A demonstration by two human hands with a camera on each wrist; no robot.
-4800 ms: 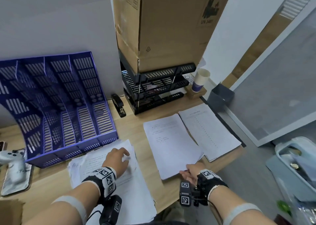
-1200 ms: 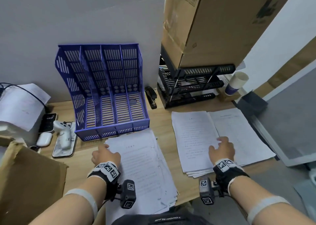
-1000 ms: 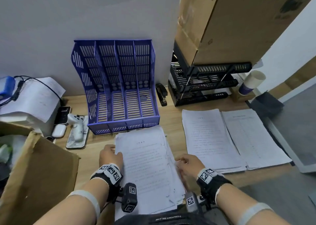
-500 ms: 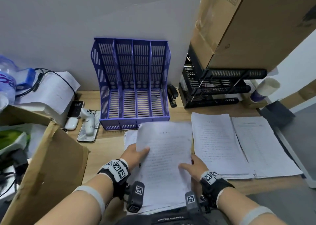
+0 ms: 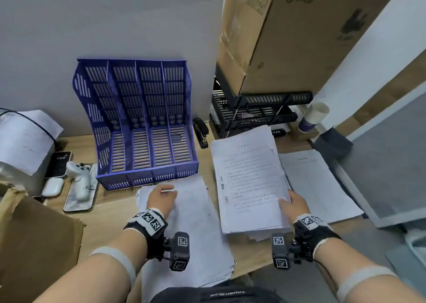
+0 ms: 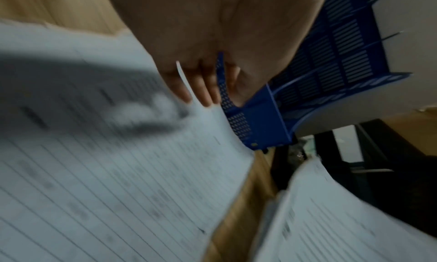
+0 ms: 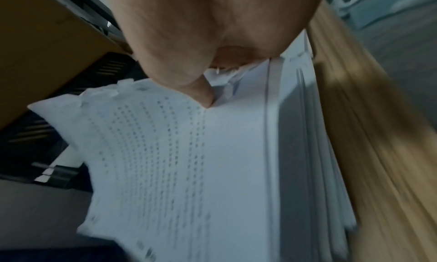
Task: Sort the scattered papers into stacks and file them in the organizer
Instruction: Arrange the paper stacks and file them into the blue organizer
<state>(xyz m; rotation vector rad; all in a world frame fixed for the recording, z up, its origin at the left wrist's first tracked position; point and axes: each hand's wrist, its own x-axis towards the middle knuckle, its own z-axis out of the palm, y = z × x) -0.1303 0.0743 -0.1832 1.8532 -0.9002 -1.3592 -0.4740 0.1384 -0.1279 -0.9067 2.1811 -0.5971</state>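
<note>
The blue organizer (image 5: pixel 143 127) stands with bare slots at the back of the desk. In front of it lies a loose pile of papers (image 5: pixel 193 229). My left hand (image 5: pixel 161 199) rests on that pile's far end, and the edge of a sheet (image 6: pixel 182 75) runs between its fingers (image 6: pixel 203 90). My right hand (image 5: pixel 294 204) holds a printed sheet (image 5: pixel 249 176) by its right edge, low over the middle stack. Its thumb (image 7: pixel 201 92) lies on top and its fingers are hidden underneath. A third stack (image 5: pixel 318 183) lies further right.
A black tray rack (image 5: pixel 260 109) carrying a big cardboard box (image 5: pixel 288 37) stands behind the stacks. A stapler (image 5: pixel 201 132) sits beside the organizer, a paper cup (image 5: pixel 313 117) at the right. A controller (image 5: pixel 79 183) and an open carton (image 5: pixel 34 245) lie at left.
Half a second ago both hands held the printed sheet above the left pile. My right hand has since carried it right onto the middle stack; my left hand dropped back to the left pile.
</note>
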